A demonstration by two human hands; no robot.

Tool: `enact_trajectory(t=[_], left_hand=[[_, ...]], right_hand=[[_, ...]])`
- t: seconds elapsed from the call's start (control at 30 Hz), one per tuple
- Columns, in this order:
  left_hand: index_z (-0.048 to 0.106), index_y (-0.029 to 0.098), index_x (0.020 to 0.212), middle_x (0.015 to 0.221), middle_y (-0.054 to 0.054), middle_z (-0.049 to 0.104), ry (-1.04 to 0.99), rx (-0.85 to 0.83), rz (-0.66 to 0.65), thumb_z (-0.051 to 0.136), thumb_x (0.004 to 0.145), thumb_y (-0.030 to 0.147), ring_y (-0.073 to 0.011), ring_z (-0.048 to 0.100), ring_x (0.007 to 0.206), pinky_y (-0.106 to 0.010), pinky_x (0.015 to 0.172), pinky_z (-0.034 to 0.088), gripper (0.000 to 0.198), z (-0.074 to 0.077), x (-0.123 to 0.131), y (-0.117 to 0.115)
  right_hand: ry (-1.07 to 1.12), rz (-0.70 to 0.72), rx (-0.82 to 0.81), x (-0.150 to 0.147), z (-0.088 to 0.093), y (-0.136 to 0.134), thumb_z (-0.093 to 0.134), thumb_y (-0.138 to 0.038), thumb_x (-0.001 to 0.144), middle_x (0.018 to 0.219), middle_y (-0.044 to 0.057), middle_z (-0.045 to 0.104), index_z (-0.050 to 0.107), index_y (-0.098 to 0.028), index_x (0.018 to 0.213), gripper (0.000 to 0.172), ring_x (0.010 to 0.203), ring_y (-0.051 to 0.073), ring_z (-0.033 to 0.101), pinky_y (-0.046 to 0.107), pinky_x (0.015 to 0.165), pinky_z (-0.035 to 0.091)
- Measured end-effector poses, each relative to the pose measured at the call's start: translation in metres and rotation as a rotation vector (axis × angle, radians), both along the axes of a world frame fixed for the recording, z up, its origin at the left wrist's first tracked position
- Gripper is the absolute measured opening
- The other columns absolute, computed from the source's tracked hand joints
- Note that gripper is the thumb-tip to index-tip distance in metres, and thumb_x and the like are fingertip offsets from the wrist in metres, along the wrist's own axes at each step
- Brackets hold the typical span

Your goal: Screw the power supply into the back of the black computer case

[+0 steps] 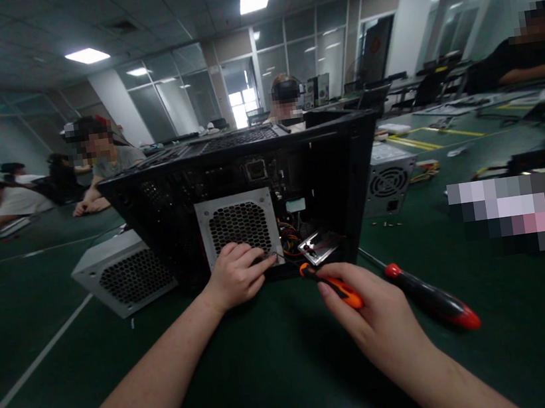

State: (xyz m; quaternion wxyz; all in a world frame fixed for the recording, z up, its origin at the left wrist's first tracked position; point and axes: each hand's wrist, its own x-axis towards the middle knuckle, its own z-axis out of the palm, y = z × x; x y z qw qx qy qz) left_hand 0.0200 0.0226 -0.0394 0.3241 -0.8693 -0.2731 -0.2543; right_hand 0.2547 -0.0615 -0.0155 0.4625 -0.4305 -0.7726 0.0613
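A black computer case [337,182] stands with its open side toward me. A grey power supply with a honeycomb grille [237,219] is at that opening. My left hand [239,275] rests against the lower part of its face, index finger stretched toward the lower right corner, the other fingers bent over the grille. My right hand [373,301] is closed round an orange and black screwdriver [341,290]; its thin shaft points left to that corner, by my left fingertip. Whether a screw sits at the tip is too small to tell. Loose wires and a silver metal bracket [319,247] show inside the case.
A red and black screwdriver [436,299] lies right of my right hand. Other power supplies stand left [132,282] and right [390,178] of the case, with several small screws [386,224] on the green table [285,376]. People sit around the table.
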Motion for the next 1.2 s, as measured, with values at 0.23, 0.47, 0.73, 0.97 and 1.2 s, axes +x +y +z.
enact_trajectory(t=[0.23,0.47,0.73,0.97,1.2], left_hand=[[0.068,0.024,0.101,0.090,-0.003,0.067,-0.003,-0.012,0.006,0.053,0.079,0.024,-0.0185,0.054,0.082,-0.035,0.073,0.036,0.027,-0.0007,-0.0003,0.0012],[0.069,0.023,0.099,0.089,-0.004,0.067,-0.011,-0.007,0.001,0.053,0.079,0.023,-0.0187,0.053,0.082,-0.034,0.072,0.037,0.025,-0.0004,-0.0003,0.0009],[0.069,0.023,0.098,0.089,-0.005,0.067,-0.002,-0.006,0.010,0.053,0.078,0.023,-0.0187,0.053,0.082,-0.034,0.072,0.038,0.026,0.0000,-0.0005,0.0009],[0.069,0.022,0.099,0.089,-0.005,0.067,0.002,-0.009,0.007,0.053,0.078,0.023,-0.0193,0.054,0.082,-0.034,0.072,0.039,0.026,-0.0005,-0.0009,0.0011],[0.068,0.022,0.100,0.090,-0.005,0.067,0.002,-0.016,-0.003,0.054,0.078,0.022,-0.0194,0.054,0.083,-0.034,0.073,0.039,0.026,-0.0015,-0.0016,0.0017]], right_hand=[[-0.002,-0.007,0.016,0.0003,-0.0021,-0.0002,0.052,-0.021,0.085,0.080,0.003,0.066,0.060,-0.017,0.091,0.011,0.070,0.012,0.063,0.020,0.063,0.049],[0.027,0.005,0.045,0.0000,-0.0006,0.0003,0.052,-0.020,0.084,0.080,0.002,0.067,0.060,-0.018,0.090,0.010,0.070,0.011,0.063,0.020,0.064,0.049],[0.025,-0.007,-0.007,0.0001,0.0003,0.0004,0.050,-0.023,0.085,0.081,0.003,0.067,0.060,-0.019,0.090,0.011,0.071,0.014,0.064,0.024,0.063,0.051],[0.009,-0.001,-0.016,0.0005,0.0006,0.0007,0.050,-0.023,0.085,0.082,0.004,0.067,0.060,-0.018,0.091,0.012,0.072,0.014,0.064,0.024,0.064,0.051],[0.013,0.009,-0.009,-0.0005,0.0003,0.0009,0.051,-0.022,0.085,0.082,0.003,0.067,0.060,-0.018,0.091,0.012,0.073,0.013,0.064,0.022,0.065,0.050]])
